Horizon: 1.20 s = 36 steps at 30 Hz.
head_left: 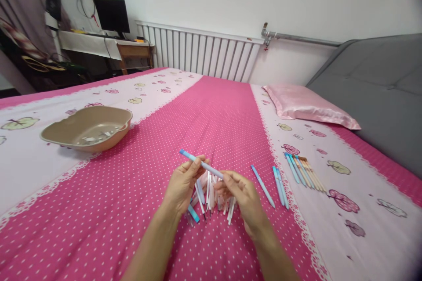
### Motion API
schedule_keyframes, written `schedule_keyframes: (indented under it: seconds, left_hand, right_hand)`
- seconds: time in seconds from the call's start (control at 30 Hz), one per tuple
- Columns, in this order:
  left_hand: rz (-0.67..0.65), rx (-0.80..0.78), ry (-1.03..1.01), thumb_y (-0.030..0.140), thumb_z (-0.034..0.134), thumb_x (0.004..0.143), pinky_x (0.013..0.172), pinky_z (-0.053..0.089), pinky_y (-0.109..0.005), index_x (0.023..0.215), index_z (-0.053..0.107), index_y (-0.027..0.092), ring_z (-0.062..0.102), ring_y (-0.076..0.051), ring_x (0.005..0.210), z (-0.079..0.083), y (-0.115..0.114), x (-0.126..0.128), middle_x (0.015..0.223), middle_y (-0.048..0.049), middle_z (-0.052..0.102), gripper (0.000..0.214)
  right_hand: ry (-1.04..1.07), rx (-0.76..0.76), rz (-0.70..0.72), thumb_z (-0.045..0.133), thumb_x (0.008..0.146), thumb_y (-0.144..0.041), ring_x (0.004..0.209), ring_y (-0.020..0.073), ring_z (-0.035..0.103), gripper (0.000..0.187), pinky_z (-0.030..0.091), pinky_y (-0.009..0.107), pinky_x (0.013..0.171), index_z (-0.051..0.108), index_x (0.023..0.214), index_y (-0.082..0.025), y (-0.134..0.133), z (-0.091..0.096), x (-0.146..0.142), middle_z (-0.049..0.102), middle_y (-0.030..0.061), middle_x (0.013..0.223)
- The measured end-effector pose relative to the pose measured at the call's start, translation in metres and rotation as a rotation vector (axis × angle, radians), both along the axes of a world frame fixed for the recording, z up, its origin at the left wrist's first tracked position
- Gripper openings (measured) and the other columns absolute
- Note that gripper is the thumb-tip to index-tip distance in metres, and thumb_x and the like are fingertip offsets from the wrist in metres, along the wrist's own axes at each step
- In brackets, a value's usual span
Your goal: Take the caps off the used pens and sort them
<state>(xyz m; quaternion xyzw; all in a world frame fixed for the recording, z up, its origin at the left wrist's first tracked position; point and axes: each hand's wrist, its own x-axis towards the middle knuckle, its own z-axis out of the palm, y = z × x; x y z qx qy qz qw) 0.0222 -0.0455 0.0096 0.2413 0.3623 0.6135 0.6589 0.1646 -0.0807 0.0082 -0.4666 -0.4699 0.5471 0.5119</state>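
A blue and white pen (200,163) is held slantwise above the pink dotted bedsheet by both hands. My left hand (182,183) pinches its middle with thumb and fingers. My right hand (242,195) grips the near end with curled fingers. Under the hands lies a heap of loose pen parts (211,197), white refills and blue caps. To the right lie a single blue pen (263,185), a pair of blue pens (280,186) and a row of several blue and tan pens (305,172).
A tan scalloped bowl (86,128) with small white bits in it sits on the bed at the left. A pink pillow (308,105) and grey headboard (379,96) are at the right. A radiator (201,52) and a desk with a monitor (112,17) stand behind.
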Motion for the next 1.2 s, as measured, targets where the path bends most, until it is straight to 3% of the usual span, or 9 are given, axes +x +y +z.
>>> schedule_keyframes:
  seconds: [0.1,0.33,0.5,0.63,0.77,0.9,1.07,1.2]
  left_hand:
    - [0.004,0.008,0.009,0.031,0.079,0.058,0.078,0.045,-0.023,0.078,0.072,0.012,0.062,-0.012,0.075,-0.001,0.0,0.0,0.08,-0.0067,0.071,0.029]
    - [0.105,-0.039,-0.04,0.026,0.081,0.056,0.07,0.048,-0.019,0.073,0.07,0.012,0.061,-0.009,0.068,-0.001,0.005,-0.008,0.072,-0.0021,0.068,0.025]
    - [0.194,-0.079,0.001,0.026,0.08,0.056,0.063,0.047,-0.019,0.073,0.067,0.013,0.06,-0.008,0.061,-0.003,0.009,-0.017,0.069,-0.0016,0.067,0.026]
    - [0.225,-0.052,0.306,0.034,0.077,0.057,0.053,0.041,-0.018,0.071,0.066,0.012,0.052,-0.007,0.052,-0.007,0.008,-0.019,0.062,-0.0003,0.062,0.029]
    - [0.056,0.04,0.75,0.038,0.067,0.064,0.043,0.025,-0.019,0.058,0.061,0.012,0.035,-0.006,0.041,-0.014,0.006,-0.016,0.046,0.0047,0.045,0.027]
    - [-0.036,0.101,1.198,0.035,0.057,0.069,0.045,0.016,-0.022,0.047,0.055,0.015,0.028,-0.007,0.042,-0.018,0.003,-0.013,0.042,0.0058,0.029,0.03]
    - [-0.014,0.099,1.479,0.038,0.053,0.072,0.049,0.017,-0.025,0.046,0.057,0.017,0.034,-0.01,0.042,-0.015,-0.001,-0.01,0.041,0.0036,0.031,0.034]
    - [0.047,0.045,1.527,0.041,0.055,0.07,0.051,0.019,-0.025,0.052,0.065,0.02,0.041,-0.014,0.046,-0.015,-0.003,-0.006,0.044,-0.0017,0.048,0.03]
  right_hand:
    - [-0.086,-0.005,-0.014,0.053,0.082,-0.047,0.052,0.0122,0.054,0.035,0.042,0.023,0.047,0.064,0.08,-0.013,0.003,-0.006,-0.001,0.063,0.0046,0.065]
    - [-0.37,0.212,-0.246,0.06,0.078,-0.032,0.074,0.0176,0.061,0.02,0.047,0.028,0.066,0.066,0.091,-0.018,0.003,0.001,0.008,0.068,0.005,0.084]
    - [-0.446,0.244,-0.278,0.061,0.077,-0.03,0.075,0.0178,0.062,0.018,0.047,0.03,0.07,0.068,0.089,-0.019,0.001,0.011,0.018,0.069,0.0043,0.085]
    - [-0.477,0.258,-0.321,0.062,0.076,-0.036,0.069,0.0177,0.06,0.023,0.047,0.031,0.067,0.068,0.089,-0.018,-0.001,0.015,0.019,0.067,0.0044,0.078]
    - [-0.477,0.259,-0.315,0.062,0.076,-0.038,0.068,0.0176,0.059,0.026,0.048,0.031,0.066,0.067,0.09,-0.018,0.0,0.015,0.016,0.066,0.0041,0.074]
    - [-0.472,0.297,-0.339,0.062,0.076,-0.036,0.066,0.0164,0.058,0.023,0.047,0.029,0.063,0.067,0.089,-0.018,-0.005,0.018,0.015,0.065,0.0032,0.073]
    - [-0.442,0.371,-0.42,0.065,0.076,-0.034,0.061,0.0136,0.056,0.019,0.046,0.025,0.058,0.066,0.089,-0.021,-0.02,0.031,0.019,0.062,-0.0002,0.068]
    - [-0.451,0.421,-0.507,0.064,0.076,-0.034,0.062,0.0141,0.057,0.019,0.047,0.025,0.059,0.066,0.09,-0.021,-0.02,0.031,0.018,0.064,0.001,0.072]
